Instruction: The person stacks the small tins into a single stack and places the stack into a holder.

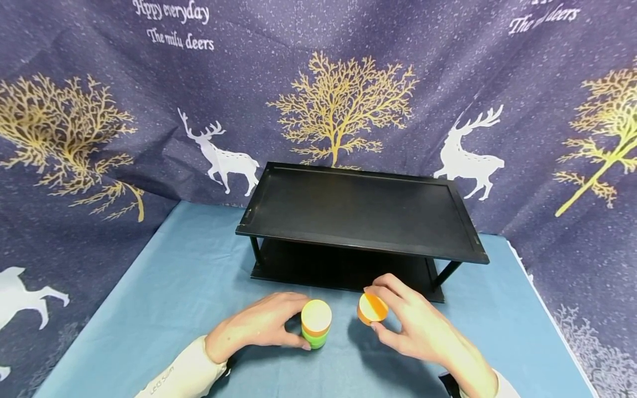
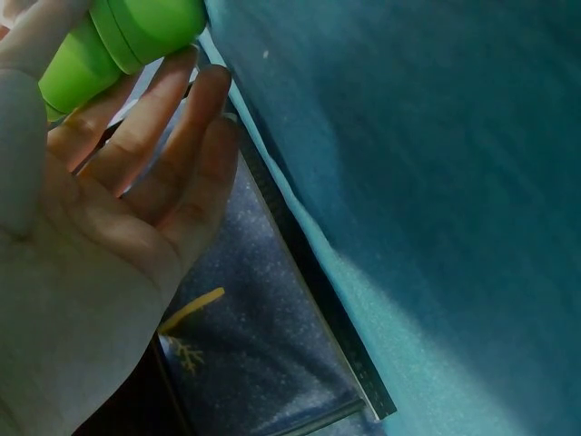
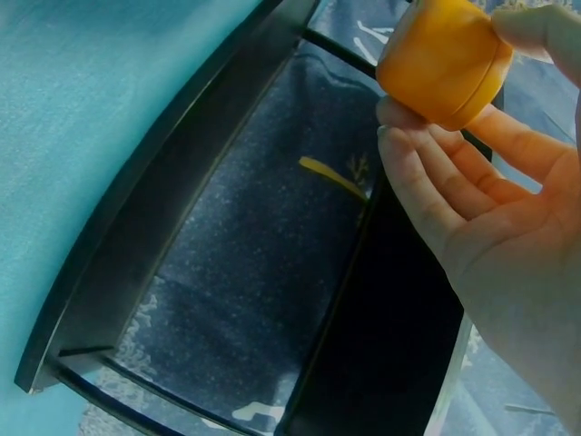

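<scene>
In the head view my left hand (image 1: 264, 321) holds a small upright green cylinder (image 1: 316, 338) between thumb and fingers. An orange band and a pale round top (image 1: 316, 316) sit above the green part. Its green sides (image 2: 154, 32) show a seam in the left wrist view. To the right, my right hand (image 1: 418, 326) pinches a small orange cup-shaped piece (image 1: 366, 319), raised over the cloth and tilted. Pale yellow and orange show on its near face. The right wrist view shows its smooth orange side (image 3: 440, 59) with a seam near one end.
A black two-tier shelf (image 1: 353, 210) stands behind both hands, its lower board (image 1: 343, 265) close to the right fingers. Blue cloth (image 1: 199, 265) covers the table. A dark curtain (image 1: 239, 83) with printed deer and trees hangs around the back and sides.
</scene>
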`<state>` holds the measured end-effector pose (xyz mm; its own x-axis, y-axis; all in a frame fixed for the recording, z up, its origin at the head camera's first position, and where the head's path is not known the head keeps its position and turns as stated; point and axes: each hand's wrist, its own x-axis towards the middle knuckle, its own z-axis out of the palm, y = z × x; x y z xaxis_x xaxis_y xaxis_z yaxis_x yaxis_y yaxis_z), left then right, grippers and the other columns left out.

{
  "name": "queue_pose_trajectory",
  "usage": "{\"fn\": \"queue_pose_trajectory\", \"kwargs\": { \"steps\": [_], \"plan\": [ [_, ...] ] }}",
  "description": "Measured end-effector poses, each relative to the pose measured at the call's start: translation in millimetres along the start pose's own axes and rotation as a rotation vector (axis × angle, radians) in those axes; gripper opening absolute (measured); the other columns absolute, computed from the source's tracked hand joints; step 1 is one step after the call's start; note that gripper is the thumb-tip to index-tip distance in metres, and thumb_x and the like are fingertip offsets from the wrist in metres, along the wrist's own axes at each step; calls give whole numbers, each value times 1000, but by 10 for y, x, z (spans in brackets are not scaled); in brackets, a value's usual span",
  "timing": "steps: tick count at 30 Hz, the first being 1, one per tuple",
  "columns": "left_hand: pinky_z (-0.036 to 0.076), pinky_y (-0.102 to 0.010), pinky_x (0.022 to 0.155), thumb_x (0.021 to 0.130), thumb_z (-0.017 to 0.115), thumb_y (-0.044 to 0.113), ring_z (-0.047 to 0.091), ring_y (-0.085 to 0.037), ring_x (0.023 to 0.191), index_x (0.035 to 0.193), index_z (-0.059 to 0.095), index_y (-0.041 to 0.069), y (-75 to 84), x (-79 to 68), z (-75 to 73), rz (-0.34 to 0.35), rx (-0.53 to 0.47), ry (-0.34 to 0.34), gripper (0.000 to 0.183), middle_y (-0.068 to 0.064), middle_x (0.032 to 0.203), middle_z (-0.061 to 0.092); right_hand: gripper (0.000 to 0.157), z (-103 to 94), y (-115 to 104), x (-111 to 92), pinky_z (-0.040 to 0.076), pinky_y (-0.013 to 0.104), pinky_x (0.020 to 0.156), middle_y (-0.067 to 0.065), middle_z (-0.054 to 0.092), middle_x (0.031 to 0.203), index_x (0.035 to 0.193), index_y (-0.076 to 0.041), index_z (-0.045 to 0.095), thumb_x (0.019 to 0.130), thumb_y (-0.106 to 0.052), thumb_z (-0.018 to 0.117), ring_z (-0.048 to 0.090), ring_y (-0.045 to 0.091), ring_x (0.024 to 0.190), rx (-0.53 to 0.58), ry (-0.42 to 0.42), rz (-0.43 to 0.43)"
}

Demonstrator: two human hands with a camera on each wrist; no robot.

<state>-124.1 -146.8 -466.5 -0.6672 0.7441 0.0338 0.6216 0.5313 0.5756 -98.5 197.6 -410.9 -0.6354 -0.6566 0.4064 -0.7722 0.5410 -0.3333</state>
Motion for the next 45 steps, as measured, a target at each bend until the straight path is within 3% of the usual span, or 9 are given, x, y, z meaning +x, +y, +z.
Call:
{"fn": "queue_pose_trajectory", "kwargs": {
  "steps": [14, 23, 45],
  "plan": [
    [55, -34, 99, 81, 89, 57, 61, 1, 104, 127, 67, 37, -2, -7, -2, 0, 3, 4, 54, 24, 112, 64, 56, -46, -40, 55, 48, 12, 96, -4, 57, 127, 134, -12, 65, 81, -17, 85, 61, 9, 103, 6, 9, 7],
    [55, -35, 99, 82, 89, 56, 61, 1, 105, 127, 67, 36, 6, -10, -9, -6, 0, 0, 54, 24, 113, 64, 57, -62, -68, 72, 46, 10, 97, -5, 57, 128, 135, -16, 65, 82, -19, 85, 61, 8, 104, 23, 2, 30],
    [55, -34, 99, 82, 89, 55, 61, 1, 104, 126, 67, 35, 11, -5, -17, 16, 4, 6, 52, 23, 112, 64, 59, -92, -126, 142, 47, 11, 98, -4, 57, 129, 136, -14, 64, 81, -15, 85, 60, 8, 107, 52, 22, -4]
  ]
}}
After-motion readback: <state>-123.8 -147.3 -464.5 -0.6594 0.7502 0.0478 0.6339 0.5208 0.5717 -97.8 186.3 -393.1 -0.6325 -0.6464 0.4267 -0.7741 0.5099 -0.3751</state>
